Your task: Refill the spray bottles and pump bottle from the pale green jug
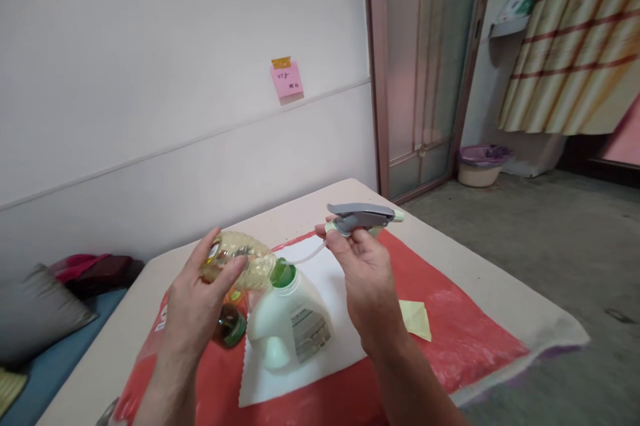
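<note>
My left hand [193, 306] is wrapped around a clear plastic bottle [240, 259] with a yellowish tint, tipped so its neck points right. Below and beside that neck stands a pale green jug [285, 329] with a printed label and a green piece [283, 273] at its mouth. In my right hand [367, 276] is a grey trigger spray head [363, 215], held by its collar with the nozzle to the right. Its thin tube [313, 255] bends left towards the bottle neck and green piece; I cannot tell which its end is in.
Under the jug lies a white sheet [335, 353] on a red plastic cover [450, 319]. A dark brown bottle [230, 326] stands left of the jug, and yellow paper [415, 319] lies right. A pink note [287, 81] hangs on the wall. A lined bin [480, 173] stands beyond.
</note>
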Demonstrator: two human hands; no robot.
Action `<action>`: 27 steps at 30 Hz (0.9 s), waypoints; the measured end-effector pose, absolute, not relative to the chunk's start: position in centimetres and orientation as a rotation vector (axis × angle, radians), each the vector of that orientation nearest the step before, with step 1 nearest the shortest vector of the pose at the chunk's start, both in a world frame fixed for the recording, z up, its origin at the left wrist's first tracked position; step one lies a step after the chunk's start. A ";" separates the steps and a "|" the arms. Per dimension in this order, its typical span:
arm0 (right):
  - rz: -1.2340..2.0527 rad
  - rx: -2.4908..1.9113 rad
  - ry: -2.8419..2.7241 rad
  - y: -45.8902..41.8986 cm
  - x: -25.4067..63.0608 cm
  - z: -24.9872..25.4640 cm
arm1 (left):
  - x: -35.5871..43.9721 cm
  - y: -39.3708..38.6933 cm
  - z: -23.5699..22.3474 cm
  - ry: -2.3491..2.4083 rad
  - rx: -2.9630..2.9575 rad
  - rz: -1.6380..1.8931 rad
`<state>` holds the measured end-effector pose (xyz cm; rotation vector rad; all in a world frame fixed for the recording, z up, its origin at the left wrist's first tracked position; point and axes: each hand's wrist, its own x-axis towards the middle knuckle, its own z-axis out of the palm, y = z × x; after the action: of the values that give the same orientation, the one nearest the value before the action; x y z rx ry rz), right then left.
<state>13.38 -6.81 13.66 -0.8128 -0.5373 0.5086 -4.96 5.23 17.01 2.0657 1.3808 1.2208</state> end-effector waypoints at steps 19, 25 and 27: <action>0.519 -0.836 -0.557 -6.6 13.4 13.5 | -6.9 4.2 14.5 1.391 1.857 1.278; 0.460 -0.880 -0.539 -6.5 13.6 13.0 | -9.9 4.1 10.4 1.126 1.484 1.158; 0.416 -0.890 -0.524 -6.7 13.8 12.8 | -10.7 4.0 9.8 1.125 1.456 1.083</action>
<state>13.75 -6.65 12.83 -0.8900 -0.5237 0.4163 -10.70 4.02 9.81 1.4561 1.1245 1.0835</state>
